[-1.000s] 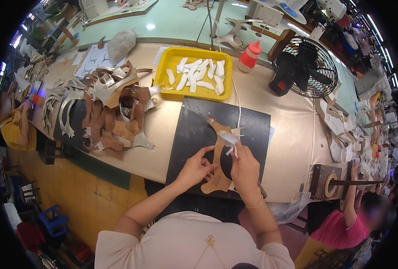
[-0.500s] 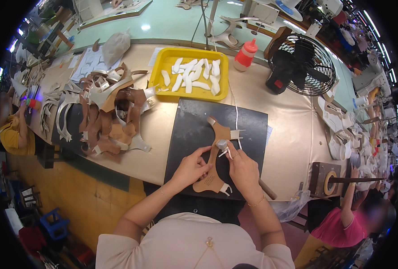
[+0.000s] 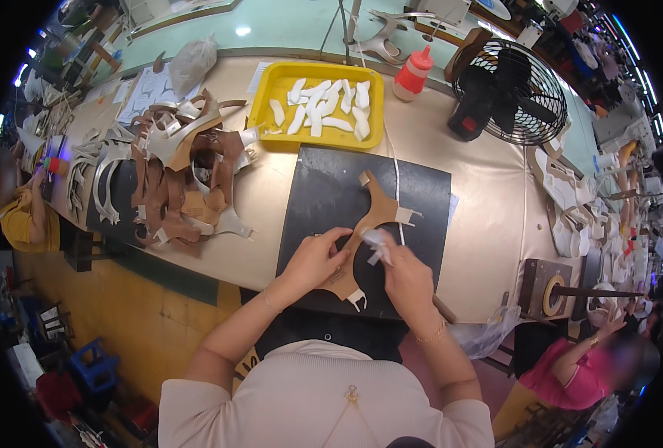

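A tan leather shoe upper [image 3: 380, 207] lies on a black board, its narrow middle between my hands and pale tabs at its ends. My left hand [image 3: 318, 261] grips its left edge between thumb and curled fingers. My right hand [image 3: 408, 280] is closed round a hammer; its wooden handle [image 3: 443, 308] sticks out below the palm, and its grey head [image 3: 373, 237] is blurred over the upper's middle. Whitish strips [image 3: 377, 256] hang by the right fingertips, too smeared to make out fully.
The black board [image 3: 324, 179] rests on the table. Beyond it sits a yellow tray [image 3: 253, 119] of white pieces, with a red bottle [image 3: 412, 73] and black fan [image 3: 507, 93] to its right. Brown uppers [image 3: 171, 187] are heaped left. A wooden block [image 3: 537, 280] stands right; co-workers sit both sides.
The upper has turned a little and its lower end sits nearer my left hand. The hammer head has shifted slightly and is now blurred. Both hands keep their holds.
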The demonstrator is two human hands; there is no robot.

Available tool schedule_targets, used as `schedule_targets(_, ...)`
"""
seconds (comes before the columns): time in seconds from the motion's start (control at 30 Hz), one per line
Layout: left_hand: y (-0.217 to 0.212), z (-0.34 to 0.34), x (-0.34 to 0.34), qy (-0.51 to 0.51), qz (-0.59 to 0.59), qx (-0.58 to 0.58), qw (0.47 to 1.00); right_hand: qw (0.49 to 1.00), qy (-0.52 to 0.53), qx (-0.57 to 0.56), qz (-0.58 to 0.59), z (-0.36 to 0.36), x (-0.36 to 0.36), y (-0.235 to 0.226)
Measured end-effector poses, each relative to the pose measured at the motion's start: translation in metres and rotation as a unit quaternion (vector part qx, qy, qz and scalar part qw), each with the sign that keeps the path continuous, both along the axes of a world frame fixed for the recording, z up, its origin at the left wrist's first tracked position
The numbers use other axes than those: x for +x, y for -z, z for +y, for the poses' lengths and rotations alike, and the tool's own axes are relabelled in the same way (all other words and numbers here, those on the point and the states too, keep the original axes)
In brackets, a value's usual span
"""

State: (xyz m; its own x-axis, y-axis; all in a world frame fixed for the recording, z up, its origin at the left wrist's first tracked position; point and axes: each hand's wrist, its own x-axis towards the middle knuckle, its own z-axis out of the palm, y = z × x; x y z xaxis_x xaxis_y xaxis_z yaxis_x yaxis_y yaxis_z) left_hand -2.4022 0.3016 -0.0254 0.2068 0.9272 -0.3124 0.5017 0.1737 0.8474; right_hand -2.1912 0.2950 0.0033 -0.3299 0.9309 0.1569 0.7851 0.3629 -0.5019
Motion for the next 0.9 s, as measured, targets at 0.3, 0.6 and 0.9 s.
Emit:
schedule_targets(0.3,-0.003,-0.013,-0.016,-0.037,-0.07,-0.074,0.994,0.999,-0.022,0.012,0.02,-0.003,0.005,-0.007)
schedule_targets(0.6,-0.011,-0.011,-0.01,-0.017,-0.028,-0.023,0.999,0.999,-0.037,-0.011,-0.031,-0.008,0.0,-0.016)
schedule_targets(0.9,-0.007,-0.012,-0.013,0.062,0.09,0.087,0.99,0.994,-0.051,-0.041,-0.088,-0.016,-0.004,0.008)
